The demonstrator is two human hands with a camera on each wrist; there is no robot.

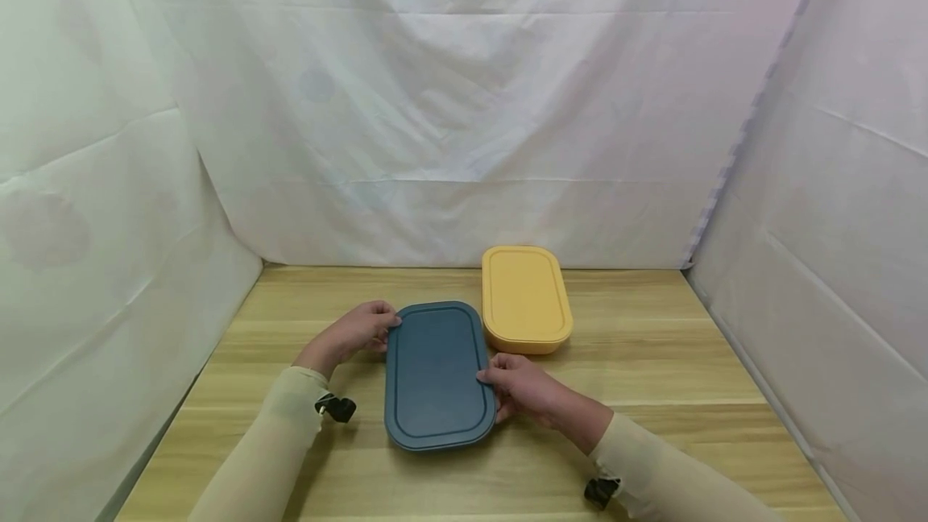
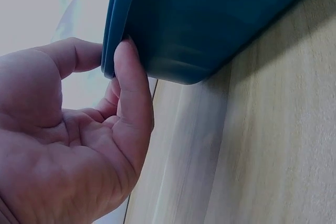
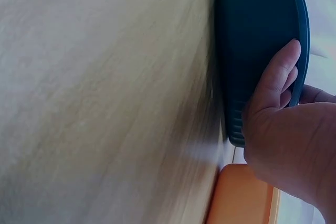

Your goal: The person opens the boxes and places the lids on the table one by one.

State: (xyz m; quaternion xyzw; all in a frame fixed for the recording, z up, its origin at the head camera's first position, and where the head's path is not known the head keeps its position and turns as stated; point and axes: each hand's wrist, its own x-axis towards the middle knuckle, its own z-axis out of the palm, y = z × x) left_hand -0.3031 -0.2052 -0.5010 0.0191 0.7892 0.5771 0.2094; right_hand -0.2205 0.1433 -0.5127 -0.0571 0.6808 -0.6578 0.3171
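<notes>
While both hands gripped it from opposite sides, the blue box (image 1: 438,377) sat flat on the wooden worktop (image 1: 652,369), nearer the person than anything else there. The right hand (image 1: 524,387) held the box's right long edge, its fingers (image 3: 275,80) curled against the side wall and up to the lid's rim (image 3: 303,35), the thumb seemingly on top, though the right wrist view did not show it clearly. The left hand (image 1: 357,330) pinched the box's far left corner: the thumb (image 2: 132,82) pressed the wall just under the lid's lip, and a fingertip (image 2: 73,55) touched the lip from the other side. That grip looked shallow and lopsided, one hand at a corner and the other midway along, so a lift would likely have tilted the box or let the smooth wall slip. Since the fingers bore on the lid's edge, an upward pull might also have popped the lid loose unevenly rather than raising the whole box. Just beyond the blue box's far right corner stood a yellow box (image 1: 525,299), close but apart; a push away from the person or a swing to the right could have knocked it toward the white cloth backdrop (image 1: 449,103) behind.
</notes>
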